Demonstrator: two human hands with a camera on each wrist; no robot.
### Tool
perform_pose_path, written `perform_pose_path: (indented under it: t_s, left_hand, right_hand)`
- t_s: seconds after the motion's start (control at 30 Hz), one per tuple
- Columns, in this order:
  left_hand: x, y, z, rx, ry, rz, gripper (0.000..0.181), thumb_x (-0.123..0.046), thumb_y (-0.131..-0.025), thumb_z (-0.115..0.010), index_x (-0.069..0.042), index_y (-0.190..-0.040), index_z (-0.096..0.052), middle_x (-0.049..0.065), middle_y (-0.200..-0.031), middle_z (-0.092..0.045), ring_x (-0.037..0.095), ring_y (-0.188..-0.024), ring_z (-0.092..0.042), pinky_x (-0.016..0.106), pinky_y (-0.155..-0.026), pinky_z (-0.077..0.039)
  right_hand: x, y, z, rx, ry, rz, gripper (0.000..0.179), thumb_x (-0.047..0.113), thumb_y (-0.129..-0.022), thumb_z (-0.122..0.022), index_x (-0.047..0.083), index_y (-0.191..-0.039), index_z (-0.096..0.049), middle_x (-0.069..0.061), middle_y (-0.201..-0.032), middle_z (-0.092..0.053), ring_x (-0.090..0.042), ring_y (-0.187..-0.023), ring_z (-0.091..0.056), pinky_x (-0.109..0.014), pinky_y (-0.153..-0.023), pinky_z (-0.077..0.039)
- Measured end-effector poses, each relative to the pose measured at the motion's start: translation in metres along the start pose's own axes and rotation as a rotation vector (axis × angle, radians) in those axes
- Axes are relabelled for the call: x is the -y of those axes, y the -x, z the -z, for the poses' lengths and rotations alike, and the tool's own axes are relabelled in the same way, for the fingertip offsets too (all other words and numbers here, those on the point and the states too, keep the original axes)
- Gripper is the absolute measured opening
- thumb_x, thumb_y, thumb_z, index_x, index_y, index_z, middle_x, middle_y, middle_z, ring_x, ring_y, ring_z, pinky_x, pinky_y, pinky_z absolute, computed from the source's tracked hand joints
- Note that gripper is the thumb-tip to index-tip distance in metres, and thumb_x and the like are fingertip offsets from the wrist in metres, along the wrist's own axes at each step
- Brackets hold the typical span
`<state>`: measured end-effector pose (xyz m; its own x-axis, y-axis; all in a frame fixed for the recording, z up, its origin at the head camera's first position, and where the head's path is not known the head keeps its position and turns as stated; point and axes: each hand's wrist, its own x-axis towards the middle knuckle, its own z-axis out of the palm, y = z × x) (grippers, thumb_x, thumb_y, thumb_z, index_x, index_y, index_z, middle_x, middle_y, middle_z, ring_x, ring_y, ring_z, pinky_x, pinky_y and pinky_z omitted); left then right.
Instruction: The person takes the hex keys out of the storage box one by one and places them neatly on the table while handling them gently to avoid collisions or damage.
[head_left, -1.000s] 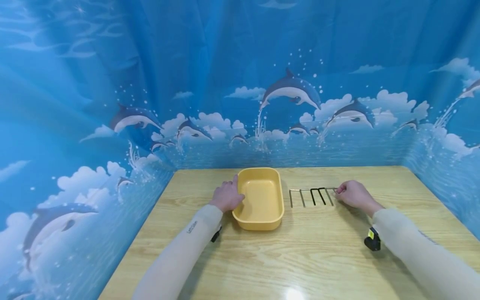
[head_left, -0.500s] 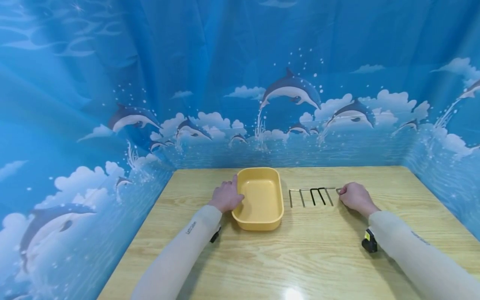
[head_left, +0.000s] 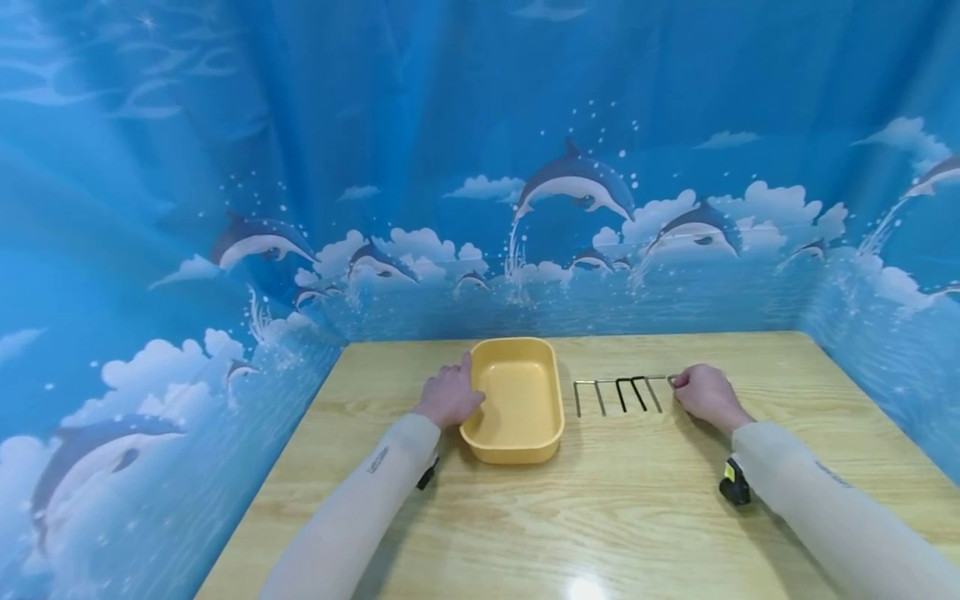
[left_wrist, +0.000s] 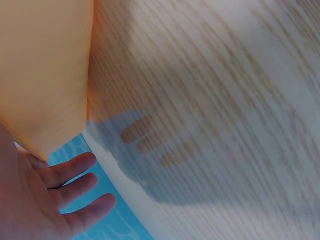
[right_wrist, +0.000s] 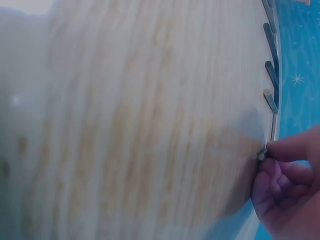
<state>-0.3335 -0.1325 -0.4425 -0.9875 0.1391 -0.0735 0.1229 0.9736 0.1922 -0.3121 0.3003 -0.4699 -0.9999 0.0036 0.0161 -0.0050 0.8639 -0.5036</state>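
A yellow plastic tub (head_left: pixel 513 456) stands on the wooden table, left of a row of hex keys (head_left: pixel 622 394). My left hand (head_left: pixel 448 397) holds the tub's left rim, its thumb over the inner side. In the left wrist view three fingers (left_wrist: pixel 82 187) stretch out past the tub's outer wall, and the index finger is mostly hidden. At the right end of the row, my right hand (head_left: pixel 707 393) pinches a small hex key (right_wrist: pixel 263 154) between thumb and forefinger, the other fingers curled under. Most of that key is covered by the hand.
The hex keys lie side by side, short arms pointing toward me, some black and some silver. Behind the table (head_left: pixel 525 533) hangs a blue curtain (head_left: pixel 420 167) printed with dolphins, which also runs along both sides.
My right hand has shifted slightly to the right, and the bend of the hex key at its fingertips now shows. The left hand keeps its place on the tub. The head view has turned slightly.
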Motion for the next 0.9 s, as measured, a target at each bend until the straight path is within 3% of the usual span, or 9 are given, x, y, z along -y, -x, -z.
perform_pose_path:
  t_s: [0.17, 0.47, 0.77, 0.9]
  left_hand:
    - [0.003, 0.002, -0.001, -0.015, -0.014, -0.002, 0.084, -0.043, -0.098, -0.058, -0.009, -0.162, -0.016, 0.02, -0.149, -0.05, 0.037, -0.137, -0.047, 0.056, -0.111, -0.041]
    - [-0.001, 0.005, -0.006, -0.014, -0.015, -0.004, 0.084, -0.045, -0.098, -0.058, -0.009, -0.162, -0.017, 0.018, -0.15, -0.049, 0.037, -0.138, -0.046, 0.056, -0.111, -0.041]
    - [-0.005, 0.002, 0.001, -0.058, 0.008, -0.032, 0.082, -0.054, -0.1, -0.049, -0.009, -0.162, -0.018, 0.02, -0.153, -0.046, 0.038, -0.139, -0.044, 0.059, -0.111, -0.039]
    - [-0.004, 0.008, 0.006, -0.095, 0.0, -0.061, 0.086, -0.062, -0.098, -0.045, -0.012, -0.162, -0.018, 0.019, -0.16, -0.036, 0.04, -0.148, -0.032, 0.064, -0.117, -0.029]
  right_hand:
    - [0.002, 0.0, -0.006, 0.004, -0.009, 0.014, 0.026, 0.007, -0.095, -0.058, -0.009, -0.113, -0.07, -0.031, -0.114, -0.067, -0.042, -0.095, -0.066, -0.048, -0.074, -0.055]
    - [-0.004, 0.009, -0.008, -0.002, -0.024, 0.025, 0.026, 0.006, -0.094, -0.059, -0.008, -0.115, -0.068, -0.029, -0.112, -0.068, -0.043, -0.099, -0.066, -0.054, -0.083, -0.055]
    - [-0.007, 0.01, -0.001, -0.066, -0.037, 0.015, 0.033, 0.021, -0.098, -0.056, -0.008, -0.105, -0.068, -0.024, -0.097, -0.07, -0.027, -0.075, -0.062, -0.041, -0.066, -0.051]
    - [-0.006, 0.013, 0.002, -0.071, 0.036, 0.036, 0.04, 0.027, -0.099, -0.055, -0.01, -0.11, -0.066, -0.025, -0.099, -0.07, -0.033, -0.079, -0.065, -0.047, -0.068, -0.053]
